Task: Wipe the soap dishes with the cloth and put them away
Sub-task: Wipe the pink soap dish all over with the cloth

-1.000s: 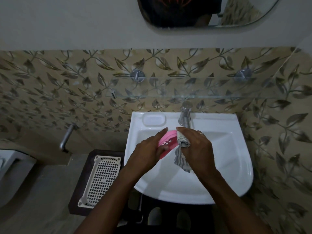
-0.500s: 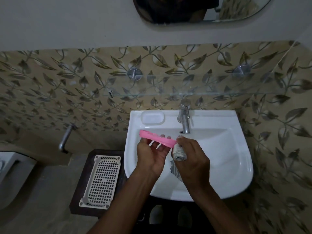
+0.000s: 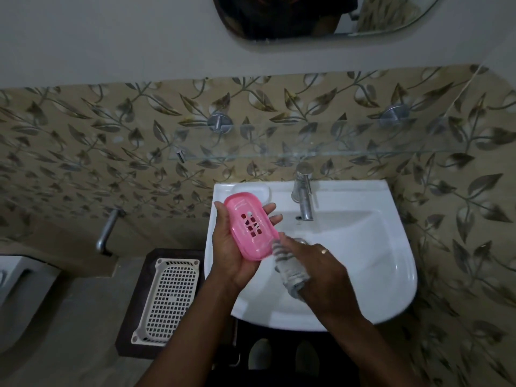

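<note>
A pink soap dish (image 3: pixel 250 225) with several drain holes lies flat in the palm of my left hand (image 3: pixel 229 252), its inside facing up, over the left part of the white basin (image 3: pixel 377 247). My right hand (image 3: pixel 318 270) grips a bunched grey striped cloth (image 3: pixel 287 268) just right of the dish, and the cloth's top end touches the dish's lower right rim. Both hands hover above the bowl of the basin.
A steel tap (image 3: pixel 304 196) stands at the back of the basin, with a moulded soap recess (image 3: pixel 265 191) at its back left corner. A white perforated tray (image 3: pixel 169 298) lies on a dark stool left of the basin. A glass shelf (image 3: pixel 307 149) runs above the tap.
My left hand turned the pink dish from edge-on to face up and shifted left. The right hand with the cloth moved down and to the right of the dish.
</note>
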Demonstrator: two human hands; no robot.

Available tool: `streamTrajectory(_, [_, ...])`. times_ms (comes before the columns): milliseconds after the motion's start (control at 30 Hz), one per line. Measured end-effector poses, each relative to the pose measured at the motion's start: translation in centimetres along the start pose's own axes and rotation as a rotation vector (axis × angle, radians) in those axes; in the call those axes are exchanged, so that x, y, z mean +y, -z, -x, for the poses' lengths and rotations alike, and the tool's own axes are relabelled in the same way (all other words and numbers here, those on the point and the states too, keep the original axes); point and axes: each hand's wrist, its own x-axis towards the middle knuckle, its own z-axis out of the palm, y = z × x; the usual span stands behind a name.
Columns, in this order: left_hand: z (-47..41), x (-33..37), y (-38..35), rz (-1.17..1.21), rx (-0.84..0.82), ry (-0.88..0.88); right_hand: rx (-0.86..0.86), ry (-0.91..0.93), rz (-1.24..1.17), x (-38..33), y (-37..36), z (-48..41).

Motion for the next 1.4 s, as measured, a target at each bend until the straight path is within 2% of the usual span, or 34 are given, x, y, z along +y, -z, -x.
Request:
streamTrajectory(67, [-0.1,0.0,0.9,-0.050,-0.091,0.055,0.102,-0.230,-0.158,0.2,1.1,-0.5])
streamTrajectory(133, [-0.2,-0.9,1.1,-0.066,-0.151,0.108,0.193,-0.361,-0.255,0.4,1.6,-1.8])
streamTrajectory(267, [-0.5,-3.3,0.8,-0.033,-0.144,0.145,0.140,-0.307,-0.081,0.0,0.3,-4.7])
streamTrajectory(400, [-0.7,-4.2,0.5,-0.049,-0.104,0.159,0.095,-0.408,-0.032,-1.6,-1.9,-5.0])
streamTrajectory(467, [-0.9,-4.0,0.8,-0.055,-0.088,0.168,0.051,-0.350,-0.055,-2.5,-2.2,-4.2])
streamTrajectory(567, [-1.0,-3.9,1.2,-0.040,-0.081,0.235,-0.078,-0.125,-0.080,-1.7,-1.6,-2.4])
streamTrajectory(633, [-0.9,-4.3,1.4,-0.075,-0.050,0.262,-0.089,-0.183,-0.073,-0.3,-0.8,-2.2])
streamTrajectory(733, [-0.6,-4.7,1.2,-0.127,-0.052,0.263,0.014,-0.329,-0.052,0.5,-0.9,-3.7])
streamTrajectory(800, [-0.8,-4.3,1.0,-0.130,-0.054,0.265,0.019,-0.300,-0.047,-0.2,-1.4,-4.5])
streamTrajectory(1000, [-1.5,-3.0,1.2,-0.141,-0.065,0.277,-0.151,-0.120,-0.101,-0.5,-1.5,-2.0])
streamTrajectory(1167, [-1.3,-3.3,1.0,-0.185,-0.070,0.304,0.022,-0.302,-0.072,0.7,-0.8,-3.6])
streamTrajectory(1233, [-1.2,-3.2,0.8,-0.203,-0.068,0.307,0.025,-0.284,-0.047,-0.1,-1.2,-4.3])
streamTrajectory(1300, [-1.4,-2.9,0.8,-0.202,-0.067,0.309,-0.056,-0.233,-0.048,-1.1,-1.9,-4.0])
streamTrajectory(1400, [-1.8,-2.6,1.2,-0.161,-0.069,0.297,-0.148,-0.064,-0.009,-1.7,-1.9,-2.3])
